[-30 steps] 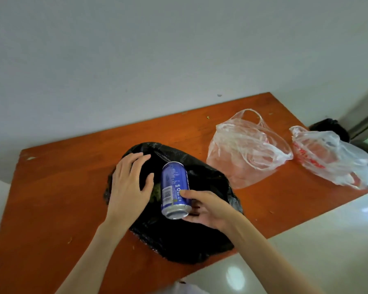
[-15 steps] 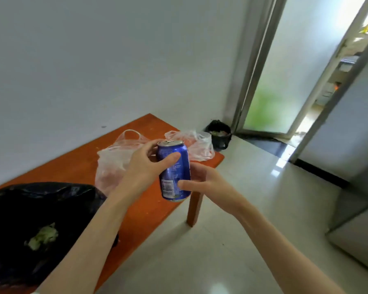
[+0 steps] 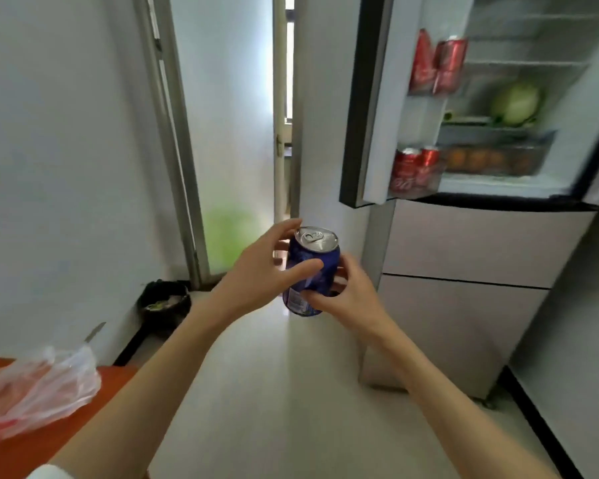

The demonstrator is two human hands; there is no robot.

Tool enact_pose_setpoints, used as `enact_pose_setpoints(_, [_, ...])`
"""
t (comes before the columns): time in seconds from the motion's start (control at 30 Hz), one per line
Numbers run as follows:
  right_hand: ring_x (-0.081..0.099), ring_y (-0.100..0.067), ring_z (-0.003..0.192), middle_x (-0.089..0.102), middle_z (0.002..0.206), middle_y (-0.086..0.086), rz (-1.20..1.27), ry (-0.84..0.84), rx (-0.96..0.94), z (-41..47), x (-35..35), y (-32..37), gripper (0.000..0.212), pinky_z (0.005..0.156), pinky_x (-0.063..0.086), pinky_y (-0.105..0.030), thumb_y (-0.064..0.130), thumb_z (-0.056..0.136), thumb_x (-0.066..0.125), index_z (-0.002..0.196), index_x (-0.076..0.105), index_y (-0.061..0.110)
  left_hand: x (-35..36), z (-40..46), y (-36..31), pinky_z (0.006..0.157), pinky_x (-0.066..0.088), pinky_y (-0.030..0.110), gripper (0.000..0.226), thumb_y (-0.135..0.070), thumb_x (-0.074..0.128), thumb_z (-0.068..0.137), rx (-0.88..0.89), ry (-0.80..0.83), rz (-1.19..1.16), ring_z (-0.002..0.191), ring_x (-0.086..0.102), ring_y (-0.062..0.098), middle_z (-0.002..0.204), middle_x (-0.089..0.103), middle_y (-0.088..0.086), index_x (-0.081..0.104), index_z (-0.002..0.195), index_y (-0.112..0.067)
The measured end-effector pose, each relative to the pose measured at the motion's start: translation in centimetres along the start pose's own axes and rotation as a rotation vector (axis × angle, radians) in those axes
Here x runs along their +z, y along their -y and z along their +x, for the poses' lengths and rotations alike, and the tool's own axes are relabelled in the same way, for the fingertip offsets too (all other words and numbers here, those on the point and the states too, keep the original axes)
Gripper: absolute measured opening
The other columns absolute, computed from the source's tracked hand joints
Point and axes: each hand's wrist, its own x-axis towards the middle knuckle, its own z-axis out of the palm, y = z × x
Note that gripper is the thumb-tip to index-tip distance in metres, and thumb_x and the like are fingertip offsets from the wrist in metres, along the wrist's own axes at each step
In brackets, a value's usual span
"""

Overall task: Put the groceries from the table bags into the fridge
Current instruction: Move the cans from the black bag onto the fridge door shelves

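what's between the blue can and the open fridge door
Nothing: in the head view only bare floor and wall separate the blue can, held by both hands, from the fridge door.

can between both hands | fridge ahead-right | bag on table left

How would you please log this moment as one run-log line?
phase: carrying | both hands grip blue can upright | fridge door open | not yet inside

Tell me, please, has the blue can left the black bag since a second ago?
Yes. The blue can is off the orange table, held upright in both hands near the open fridge.
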Motion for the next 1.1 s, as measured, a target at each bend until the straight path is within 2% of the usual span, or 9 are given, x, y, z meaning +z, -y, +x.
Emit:
enact_pose_setpoints(0.1, [0.056,-0.01,0.103,0.056,0.113,0.006,-0.029,-0.105,-0.029,4.8,-6.9,-0.9,0.061,0.078,0.049,-0.016,0.013,0.07,0.08,0.117,0.043,0.024,3.4,7.1,-1.5,0.096,0.04,0.023,0.059,-0.037,0.057,0.086,0.124,-0.002,0.054,0.118,0.044,0.006,0.141,0.044,-0.005,0.035,0.139,-0.027])
enact_pose_setpoints(0.23, [0.054,-0.008,0.1,0.054,0.106,0.012,-0.06,-0.224,-0.069,11.3,-15.0,-0.4,0.056,0.077,0.046,-0.017,0.014,0.072,0.077,0.114,0.042,0.026,6.1,16.2,-3.5,0.107,0.036,0.035,0.053,-0.036,0.051,0.09,0.238,-0.079,0.156,0.13,0.04,0.015,0.145,0.04,-0.002,0.036,0.14,-0.023])
enact_pose_setpoints(0.3, [0.054,-0.005,0.098,0.055,0.105,0.012,-0.089,-0.305,-0.112,14.2,-18.6,0.0,0.054,0.08,0.046,-0.017,0.014,0.073,0.077,0.114,0.044,0.024,7.3,20.6,-4.5,0.107,0.031,0.033,0.053,-0.035,0.05,0.091,0.285,-0.093,0.234,0.133,0.037,0.015,0.147,0.038,-0.002,0.035,0.14,-0.023])
enact_pose_setpoints(0.4, [0.055,0.002,0.091,0.055,0.099,0.017,-0.052,-0.398,-0.159,17.8,-23.3,0.8,0.048,0.07,0.049,-0.011,0.016,0.076,0.074,0.114,0.046,0.022,9.1,26.8,-6.2,0.108,0.027,0.033,0.056,-0.04,0.048,0.091,0.34,-0.121,0.365,0.138,0.028,0.014,0.151,0.029,-0.005,0.031,0.142,-0.026])
enact_pose_setpoints(0.57, [0.06,-0.006,0.095,0.06,0.104,0.009,0.068,-0.475,-0.267,24.3,-30.3,2.2,0.04,0.07,0.05,-0.018,0.018,0.079,0.07,0.113,0.048,0.022,10.9,34.8,-9.4,0.113,0.02,0.037,0.059,-0.041,0.049,0.09,0.439,-0.227,0.529,0.141,0.019,0.017,0.153,0.023,0.0,0.028,0.143,-0.024])
enact_pose_setpoints(0.73, [0.06,-0.007,0.093,0.06,0.101,0.008,0.108,-0.477,-0.473,31.7,-36.7,4.8,0.039,0.071,0.051,-0.017,0.017,0.08,0.069,0.114,0.049,0.021,11.8,42.2,-13.0,0.116,0.018,0.049,0.067,-0.055,0.036,0.087,0.496,-0.373,0.666,0.144,0.01,0.022,0.156,0.014,0.003,0.021,0.146,-0.026])
enact_pose_setpoints(0.93, [0.058,-0.019,0.097,0.058,0.111,-0.008,0.014,-0.516,-0.805,40.2,-43.1,11.1,0.034,0.086,0.052,-0.036,0.024,0.072,0.074,0.091,0.051,0.04,11.0,49.6,-20.0,0.117,0.008,0.041,0.064,-0.042,0.041,0.094,0.52,-0.612,0.767,0.145,-0.001,0.02,0.157,0.004,0.002,0.01,0.148,-0.028])
enact_pose_setpoints(1.0, [0.058,-0.022,0.093,0.06,0.105,-0.007,0.022,-0.507,-0.895,42.1,-44.6,13.7,0.035,0.083,0.053,-0.038,0.022,0.071,0.074,0.091,0.05,0.038,10.6,51.5,-22.0,0.118,0.011,0.044,0.063,-0.039,0.041,0.094,0.559,-0.685,0.825,0.145,0.002,0.022,0.157,0.009,0.005,0.011,0.148,-0.024])
enact_pose_setpoints(1.1, [0.055,-0.025,0.089,0.059,0.099,-0.006,-0.019,-0.505,-1.021,44.3,-46.3,17.1,0.036,0.074,0.049,-0.031,0.014,0.075,0.072,0.096,0.047,0.028,9.9,54.0,-24.3,0.116,0.015,0.046,0.061,-0.037,0.042,0.095,0.582,-0.738,0.922,0.144,0.01,0.024,0.155,0.017,0.006,0.017,0.147,-0.018])
